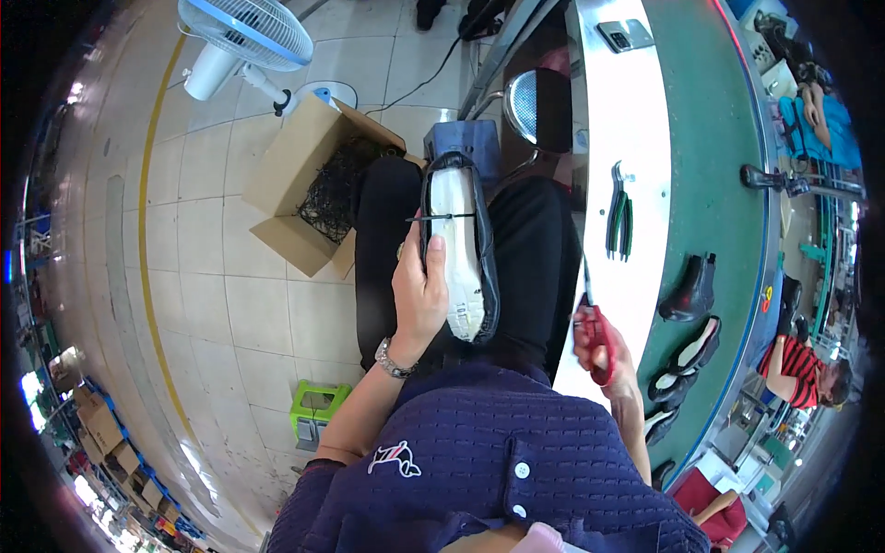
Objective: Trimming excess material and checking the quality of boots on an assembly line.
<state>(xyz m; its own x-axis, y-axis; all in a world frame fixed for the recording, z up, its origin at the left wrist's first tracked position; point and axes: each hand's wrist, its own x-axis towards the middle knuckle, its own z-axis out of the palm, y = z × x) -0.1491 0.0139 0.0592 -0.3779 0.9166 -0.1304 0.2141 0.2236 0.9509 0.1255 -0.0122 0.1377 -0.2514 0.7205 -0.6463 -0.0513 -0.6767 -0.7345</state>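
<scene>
My left hand [421, 290] grips a black shoe upper [489, 276] by its left side, over my lap. Its pale underside [454, 244] faces up, and a thin black strip [447, 217] crosses it with one end sticking out to the left. My right hand [604, 346] is closed round the red handles of a pair of scissors [599, 336], beside the white table edge. The scissors are apart from the shoe, blades pointing away from me. Green-handled pliers [620, 217] lie on the white table [627, 120].
To the left stands an open cardboard box [286, 170] with tangled black scraps. Beyond it is a fan [244, 37]. A phone [627, 35] lies on the table. Black shoes [690, 290] rest on the green belt [705, 184]. A stool [535, 111] stands ahead; co-workers [797, 369] sit at right.
</scene>
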